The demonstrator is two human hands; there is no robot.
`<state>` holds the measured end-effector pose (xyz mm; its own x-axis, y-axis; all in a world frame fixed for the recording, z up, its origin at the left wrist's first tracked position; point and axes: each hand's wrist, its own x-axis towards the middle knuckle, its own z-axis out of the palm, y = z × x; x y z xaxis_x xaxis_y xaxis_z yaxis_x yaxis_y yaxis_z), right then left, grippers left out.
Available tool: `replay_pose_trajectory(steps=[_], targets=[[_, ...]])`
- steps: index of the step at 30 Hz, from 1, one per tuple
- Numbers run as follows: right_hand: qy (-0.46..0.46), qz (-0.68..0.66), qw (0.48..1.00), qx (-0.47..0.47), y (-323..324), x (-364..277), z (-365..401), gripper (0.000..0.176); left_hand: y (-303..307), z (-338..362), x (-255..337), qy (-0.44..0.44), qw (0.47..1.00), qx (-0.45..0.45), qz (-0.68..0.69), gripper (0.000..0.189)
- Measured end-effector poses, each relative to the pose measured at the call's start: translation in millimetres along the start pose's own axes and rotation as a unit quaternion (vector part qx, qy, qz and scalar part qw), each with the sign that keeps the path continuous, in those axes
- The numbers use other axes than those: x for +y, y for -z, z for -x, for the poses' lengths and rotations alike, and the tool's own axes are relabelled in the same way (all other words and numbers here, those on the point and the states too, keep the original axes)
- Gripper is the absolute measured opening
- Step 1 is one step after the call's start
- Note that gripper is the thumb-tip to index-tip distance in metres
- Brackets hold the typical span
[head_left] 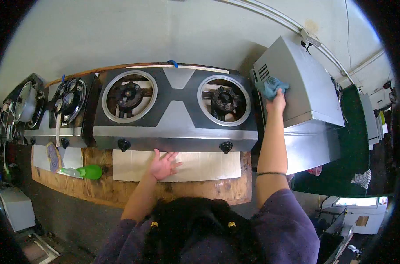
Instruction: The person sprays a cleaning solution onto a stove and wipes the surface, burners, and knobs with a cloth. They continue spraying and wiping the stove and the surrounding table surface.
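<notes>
My right hand (pixel 277 103) reaches out to the right and grips a blue-grey cloth (pixel 271 88). The cloth presses against the vented side of a grey metal appliance (pixel 292 79), beside the stove. Below the stove's front panel, my left hand (pixel 165 166) is palm up with its fingers spread, over a pale cardboard sheet (pixel 204 167), and holds nothing. In front of me stands a two-burner gas stove (pixel 176 132) with black knobs. Its two round burner openings show dark burners inside, with no pan on either.
At left, another stove (pixel 72 130) carries a pan support and a long-handled utensil. A brush (pixel 53 157) and a green spray bottle (pixel 88 171) lie on the wooden table (pixel 182 191). A pot (pixel 26 101) stands farther left. Pipes (pixel 270 15) run along the wall.
</notes>
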<state>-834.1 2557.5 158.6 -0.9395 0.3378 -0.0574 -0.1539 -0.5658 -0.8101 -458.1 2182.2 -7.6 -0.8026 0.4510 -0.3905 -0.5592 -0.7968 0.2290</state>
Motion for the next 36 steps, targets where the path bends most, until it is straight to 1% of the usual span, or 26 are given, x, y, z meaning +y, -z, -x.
replay_pose_trajectory(steps=[1, 2, 4, 5, 7, 8, 9, 10, 12, 13, 14, 15, 16, 17, 18, 20, 21, 23, 24, 25, 26, 27, 30, 33, 34, 36], targets=[[-0.026, 0.019, 0.999, 0.023, -8.2, -20.0, 28.1, 0.042, -4.1, 1.0, 0.5, -0.007, 1.0, -0.017, 0.011, 0.096], [-0.022, 0.066, 0.997, 0.016, -15.3, -34.0, 56.5, 0.04, -7.9, 2.1, -0.3, -0.014, 0.999, -0.034, 0.022, 0.096], [-0.015, 0.157, 0.988, 0.001, -22.2, -47.9, 108.8, 0.035, -14.4, 4.8, -0.7, -0.017, 0.998, -0.042, 0.038, 0.091], [0.011, 0.195, 0.98, -0.03, -16.1, -44.2, 126.1, 0.033, -16.7, 7.7, -0.2, -0.022, 0.998, -0.044, 0.045, 0.088], [0.06, 0.268, 0.956, -0.099, -7.8, -26.9, 159.0, 0.029, -10.2, 9.1, -3.5, -0.042, 0.997, -0.056, 0.013, 0.081], [0.05, 0.279, 0.953, -0.107, -5.9, -18.3, 176.8, 0.028, -5.0, 11.6, -3.9, -0.053, 0.997, -0.062, -0.002, 0.078], [0.042, 0.292, 0.949, -0.115, -8.0, -10.6, 197.4, 0.027, -10.1, 22.7, 0.3, -0.05, 0.998, -0.039, -0.024, 0.066], [0.036, 0.304, 0.944, -0.123, -12.1, -3.0, 214.9, 0.027, -5.8, 33.0, 5.0, -0.056, 0.998, -0.015, -0.035, 0.064], [0.0, 0.277, 0.954, -0.112, -21.7, 19.1, 242.9, 0.025, 4.4, 55.5, 16.0, -0.063, 0.996, 0.032, -0.058, 0.059], [-0.019, 0.275, 0.956, -0.1, -32.1, 28.1, 256.2, 0.028, 6.3, 68.6, 22.5, -0.087, 0.992, 0.064, -0.063, 0.056], [-0.007, 0.279, 0.955, -0.099, -44.5, 38.7, 270.3, 0.026, 8.8, 82.6, 29.7, -0.111, 0.987, 0.096, -0.069, 0.053], [0.025, 0.299, 0.946, -0.125, -53.8, 52.0, 277.5, 0.026, 11.7, 95.8, 37.0, -0.135, 0.98, 0.129, -0.074, 0.05], [0.058, 0.319, 0.934, -0.151, -64.5, 64.9, 283.4, 0.025, 16.6, 106.7, 43.9, -0.155, 0.977, 0.132, -0.07, 0.049], [0.11, 0.382, 0.899, -0.181, -75.3, 76.0, 287.7, 0.024, 21.6, 117.0, 50.7, -0.174, 0.973, 0.135, -0.066, 0.048], [0.124, 0.409, 0.885, -0.184, -99.6, 81.1, 305.6, 0.023, 25.4, 126.2, 57.4, -0.193, 0.969, 0.138, -0.061, 0.047], [0.237, 0.472, 0.815, -0.237, -122.5, 119.4, 311.2, 0.022, 27.7, 138.1, 68.1, -0.213, 0.97, 0.115, -0.017, 0.041], [0.245, 0.497, 0.79, -0.264, -142.0, 126.3, 324.2, 0.022, 28.7, 141.8, 72.6, -0.221, 0.97, 0.102, 0.005, 0.039], [0.249, 0.539, 0.74, -0.316, -175.3, 146.3, 347.7, 0.023, 52.3, 131.9, 78.9, -0.219, 0.972, 0.074, 0.035, 0.024], [0.245, 0.557, 0.717, -0.34, -185.4, 159.6, 354.0, 0.023, 61.9, 127.2, 81.8, -0.216, 0.973, 0.059, 0.051, 0.017], [0.249, 0.556, 0.702, -0.368, -185.0, 180.4, 352.3, 0.023, 63.5, 126.9, 84.9, -0.218, 0.975, 0.024, 0.043, 0.011], [0.253, 0.554, 0.687, -0.396, -184.1, 199.8, 349.6, 0.024, 64.8, 125.7, 88.9, -0.208, 0.977, 0.012, 0.045, 0.011], [0.286, 0.584, 0.643, -0.406, -188.3, 205.4, 355.8, 0.025, 67.2, 123.5, 92.6, -0.198, 0.979, -0.001, 0.047, 0.013], [0.333, 0.632, 0.578, -0.395, -194.4, 212.2, 361.9, 0.028, 78.4, 120.7, 93.3, -0.192, 0.977, -0.056, 0.077, 0.017], [0.307, 0.678, 0.525, -0.413, -203.4, 209.0, 349.5, 0.031, 85.8, 123.7, 90.2, -0.179, 0.97, -0.11, 0.126, 0.022], [0.311, 0.696, 0.499, -0.412, -205.8, 211.4, 340.7, 0.031, 79.4, 126.3, 93.5, -0.174, 0.966, -0.126, 0.142, 0.025], [0.319, 0.727, 0.447, -0.413, -211.8, 219.6, 319.5, 0.03, 56.6, 138.8, 101.5, -0.179, 0.972, -0.107, 0.105, 0.028]])
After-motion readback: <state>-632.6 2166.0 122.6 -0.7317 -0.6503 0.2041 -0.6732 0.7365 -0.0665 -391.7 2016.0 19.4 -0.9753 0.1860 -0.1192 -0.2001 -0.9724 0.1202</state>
